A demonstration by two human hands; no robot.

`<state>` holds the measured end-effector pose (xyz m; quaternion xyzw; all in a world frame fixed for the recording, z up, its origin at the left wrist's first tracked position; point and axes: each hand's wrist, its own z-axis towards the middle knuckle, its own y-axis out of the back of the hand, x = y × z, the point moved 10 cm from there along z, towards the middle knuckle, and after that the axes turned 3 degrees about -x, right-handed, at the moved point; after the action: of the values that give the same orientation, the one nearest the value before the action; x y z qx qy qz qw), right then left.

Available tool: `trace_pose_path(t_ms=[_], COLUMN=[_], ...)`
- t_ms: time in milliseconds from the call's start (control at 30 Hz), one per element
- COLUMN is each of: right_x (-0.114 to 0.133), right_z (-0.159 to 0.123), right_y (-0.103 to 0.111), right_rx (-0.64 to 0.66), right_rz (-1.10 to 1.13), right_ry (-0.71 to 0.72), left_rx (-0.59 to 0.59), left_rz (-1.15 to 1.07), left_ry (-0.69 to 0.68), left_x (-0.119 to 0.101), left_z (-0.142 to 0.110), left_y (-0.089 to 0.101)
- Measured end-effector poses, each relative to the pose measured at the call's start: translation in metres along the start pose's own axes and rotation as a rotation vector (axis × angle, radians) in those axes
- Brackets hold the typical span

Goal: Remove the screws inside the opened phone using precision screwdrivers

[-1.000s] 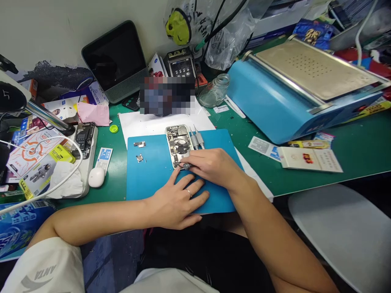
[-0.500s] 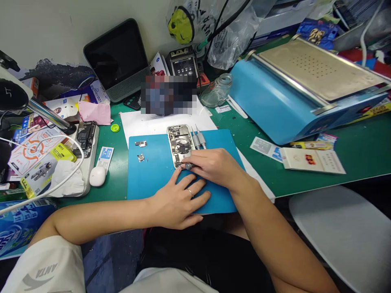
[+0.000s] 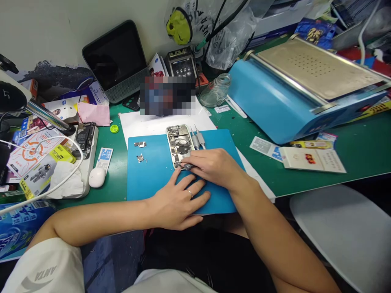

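An opened phone, its inner parts exposed, lies on a blue mat. My right hand is closed around a small grey screwdriver at the phone's lower end; its tip is too small to make out. My left hand rests on the mat with fingers spread, the index fingertip at the phone's bottom edge. Two more precision screwdrivers lie just right of the phone. To its left sit a small metal bracket and another small metal part with tiny bits beside it.
A blue machine with a perforated metal plate fills the back right. A glass jar stands beside it. At left are another opened phone, a white earbud case and a white cable. A cigarette pack lies at right.
Both hands and the screwdriver keep practically the same place on the phone. Only the camera view has shifted slightly.
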<state>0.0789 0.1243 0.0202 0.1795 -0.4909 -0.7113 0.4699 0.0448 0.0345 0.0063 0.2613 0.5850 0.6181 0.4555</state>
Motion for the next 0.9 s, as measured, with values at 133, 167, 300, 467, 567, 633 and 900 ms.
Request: trace_pose_path(t_ms=[133, 167, 300, 467, 567, 633, 900], right_x=[-0.0005, -0.0006, -0.0005, -0.0008, -0.0024, -0.0027, -0.0026], right_z=[0.0001, 0.0001, 0.0000, -0.0005, -0.0007, -0.0006, -0.0007], right_y=[0.0001, 0.0003, 0.0005, 0.0001, -0.0011, -0.0017, 0.0005], right_rx=[0.000, -0.003, -0.007, 0.002, 0.018, 0.027, 0.004], right_rz=[0.003, 0.007, 0.010, 0.008, 0.008, 0.008, 0.008], right_ry=[-0.006, -0.008, -0.009, -0.011, -0.026, -0.028, -0.029], left_rx=[-0.005, -0.005, -0.002, 0.000, 0.001, -0.001, 0.016], left_rz=[0.007, 0.008, 0.005, -0.001, -0.004, -0.006, -0.002], left_ry=[0.000, -0.002, -0.001, -0.003, -0.002, -0.003, 0.001], left_x=[0.0002, 0.0001, 0.0003, 0.0001, 0.0002, 0.0003, 0.0003], left_z=[-0.0004, -0.0006, -0.0009, -0.0004, -0.0002, -0.0002, -0.0002], left_y=[-0.0002, -0.0003, -0.0008, -0.0007, -0.0001, 0.0005, -0.0003])
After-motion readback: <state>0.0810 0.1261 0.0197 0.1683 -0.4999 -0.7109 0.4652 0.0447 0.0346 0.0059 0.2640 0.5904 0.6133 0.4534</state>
